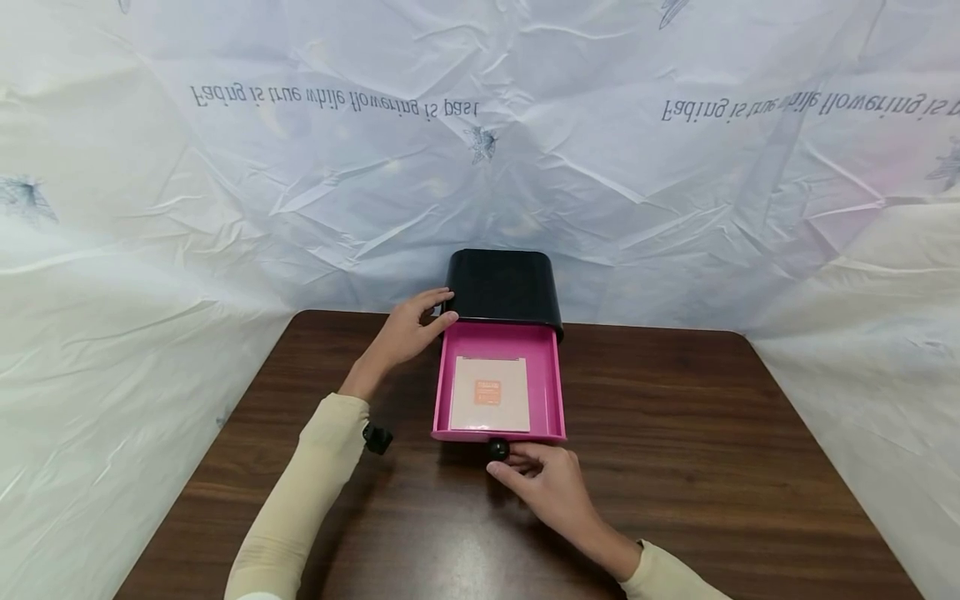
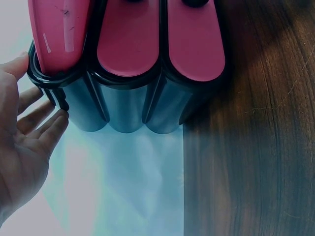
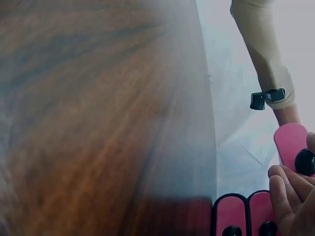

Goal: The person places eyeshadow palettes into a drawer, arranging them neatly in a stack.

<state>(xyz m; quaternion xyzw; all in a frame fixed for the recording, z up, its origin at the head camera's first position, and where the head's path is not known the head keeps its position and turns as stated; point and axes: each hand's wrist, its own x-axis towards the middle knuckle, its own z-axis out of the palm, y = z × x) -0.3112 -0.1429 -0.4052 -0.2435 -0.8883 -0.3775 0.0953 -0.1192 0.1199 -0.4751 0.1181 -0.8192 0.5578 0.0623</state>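
Note:
A small black cabinet with pink drawers stands at the back of the table, and its top drawer is pulled out. Inside that drawer lies a flat, pale pink square case with an orange label. My right hand pinches the round black knob on the drawer's front, thumb on one side and fingers on the other. My left hand rests against the cabinet's left upper edge with its fingers loosely extended. In the left wrist view, that hand's fingertips touch the black casing.
Two lower pink drawers are closed beneath the open one. Dark wood-grain tabletop surrounds the cabinet. A pale printed sheet hangs behind and at both sides. On the left wrist sits a small black camera.

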